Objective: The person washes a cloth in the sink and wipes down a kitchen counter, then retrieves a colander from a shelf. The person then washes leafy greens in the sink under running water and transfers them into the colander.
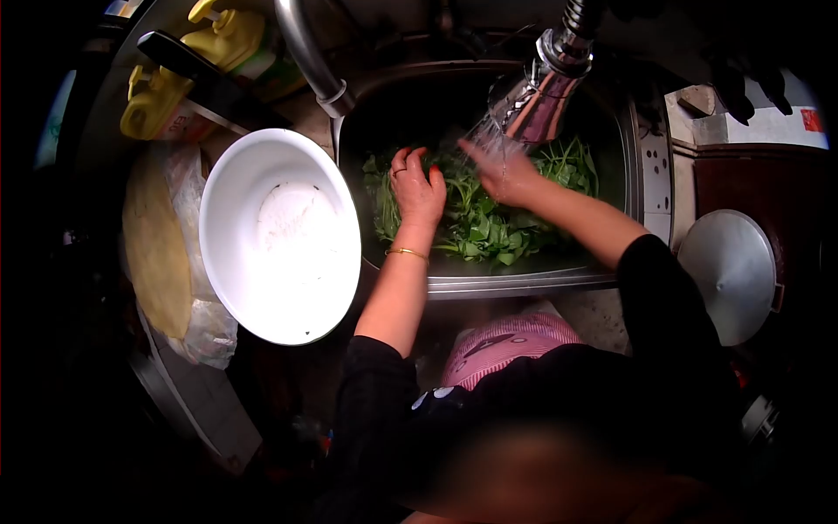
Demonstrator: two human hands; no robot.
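Observation:
Leafy greens (489,229) with long stems lie in the sink (524,284). My left hand (417,188) is over their left part, fingers bent and apart, with no stem visibly gripped. Water runs from the spray faucet head (546,96) onto my right hand (506,177), which is over the upper middle of the greens. Motion and water blur that hand, but a finger stretches out to the left and nothing shows in its grasp. Some fingertips of both hands are hard to make out against the dark sink.
A white basin (336,288) with small dark specks stands left of the sink. Behind it are a knife (188,70), yellow pump bottles (153,105) and a curved metal pipe (305,52). A round metal lid (733,275) is at the right.

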